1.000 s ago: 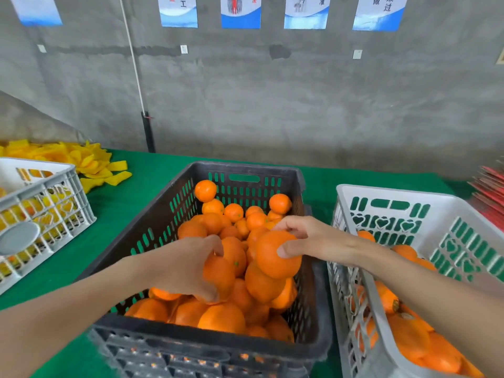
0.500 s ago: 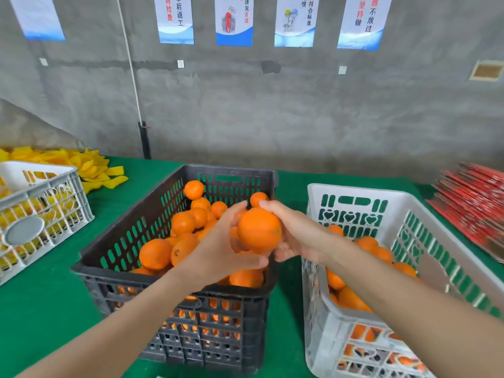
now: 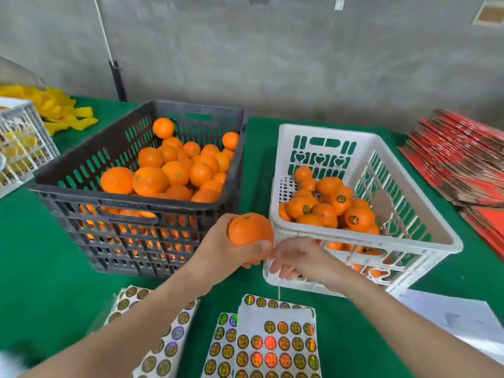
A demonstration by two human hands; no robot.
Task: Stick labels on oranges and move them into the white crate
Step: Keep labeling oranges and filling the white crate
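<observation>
- Far left of the white crate point(image 3: 362, 238), at the frame's edge, a small white basket point(image 3: 26, 137) holds yellow things. Yellow strips point(image 3: 65, 114) lie heaped just behind it on the green counter point(image 3: 41, 268).
- Just left of the white crate, with a strip of green between them, sits the dark crate point(image 3: 131, 199), piled with loose oranges point(image 3: 176, 171).
- Nearer me than the white crate and to its left, one sheet of round labels point(image 3: 174, 339) lies partly under my left forearm. More label sheets point(image 3: 275, 347) overlap each other below the crate's near left corner.
- My left hand point(image 3: 226, 249) grasps the orange point(image 3: 249, 230) from below, fingers and thumb curled round it. It is held in the air just off the white crate's near left corner, stem end up.
- My right hand point(image 3: 300, 257) hangs before the white crate's near wall. Its fingers are loose and uncurled, with the tips just beside the orange's underside, and it is blurred.
- Inside the white crate, labelled oranges point(image 3: 354, 218) lie in a low heap.
- Right of the white crate, flat red cartons point(image 3: 458, 159) are stacked, and white paper point(image 3: 450, 320) lies off its near right corner.
</observation>
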